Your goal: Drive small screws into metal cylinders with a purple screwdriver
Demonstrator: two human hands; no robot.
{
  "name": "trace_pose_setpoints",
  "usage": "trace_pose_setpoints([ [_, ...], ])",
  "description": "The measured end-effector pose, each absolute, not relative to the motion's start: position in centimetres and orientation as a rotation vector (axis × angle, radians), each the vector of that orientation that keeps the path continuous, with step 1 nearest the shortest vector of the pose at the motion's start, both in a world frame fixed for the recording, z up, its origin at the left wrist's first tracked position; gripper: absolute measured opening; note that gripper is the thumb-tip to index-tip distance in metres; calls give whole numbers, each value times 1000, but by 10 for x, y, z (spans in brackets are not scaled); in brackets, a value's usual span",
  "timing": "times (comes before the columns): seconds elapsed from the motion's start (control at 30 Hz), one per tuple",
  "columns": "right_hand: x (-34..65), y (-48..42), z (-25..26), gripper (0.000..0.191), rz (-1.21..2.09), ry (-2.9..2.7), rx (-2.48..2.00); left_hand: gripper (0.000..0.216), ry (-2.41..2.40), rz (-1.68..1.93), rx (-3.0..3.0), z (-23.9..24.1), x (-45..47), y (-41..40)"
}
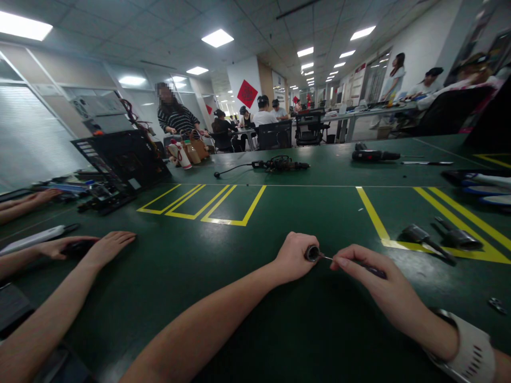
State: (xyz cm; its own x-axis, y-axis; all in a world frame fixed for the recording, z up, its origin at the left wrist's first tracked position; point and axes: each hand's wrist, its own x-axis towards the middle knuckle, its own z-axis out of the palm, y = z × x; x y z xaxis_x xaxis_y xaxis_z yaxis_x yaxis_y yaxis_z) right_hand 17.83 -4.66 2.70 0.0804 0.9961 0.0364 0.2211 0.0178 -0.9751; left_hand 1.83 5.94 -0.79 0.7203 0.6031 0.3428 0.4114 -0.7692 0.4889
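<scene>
My left hand (pixel 293 258) is closed around a small dark cylindrical part (pixel 312 252), its round end facing right. My right hand (pixel 369 279) pinches a thin dark-handled tool (pixel 369 270) whose metal tip reaches into the end of that part. Both hands rest low on the green table (pixel 247 298). A white band (pixel 473 348) wraps my right wrist.
Another person's hands (pixel 93 247) lie on the table at left, by a white tool (pixel 34 239). Dark metal tools (pixel 427 239) sit on yellow lines at right. An opened black device (pixel 120 162), a cabled tool (pixel 279 165) and a black driver (pixel 373 155) lie farther back. People sit beyond.
</scene>
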Motion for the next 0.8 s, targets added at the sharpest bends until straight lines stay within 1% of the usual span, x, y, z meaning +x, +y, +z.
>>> trace_pose_setpoints([
  [0.13,179,-44,24,21,1167,-1081,-1286,15,783,689,2498,-6,17,59],
  [0.3,179,-40,18,21,1237,-965,-1221,18,786,649,2411,-4,18,61],
  [0.47,180,-44,19,22,1172,-999,-1233,17,782,670,2341,-4,19,61],
  [0.67,180,-51,25,21,1025,-1246,-1333,17,810,668,2412,-7,19,62],
  [0.8,180,-49,24,21,1092,-1182,-1305,15,795,676,2438,-6,18,62],
])
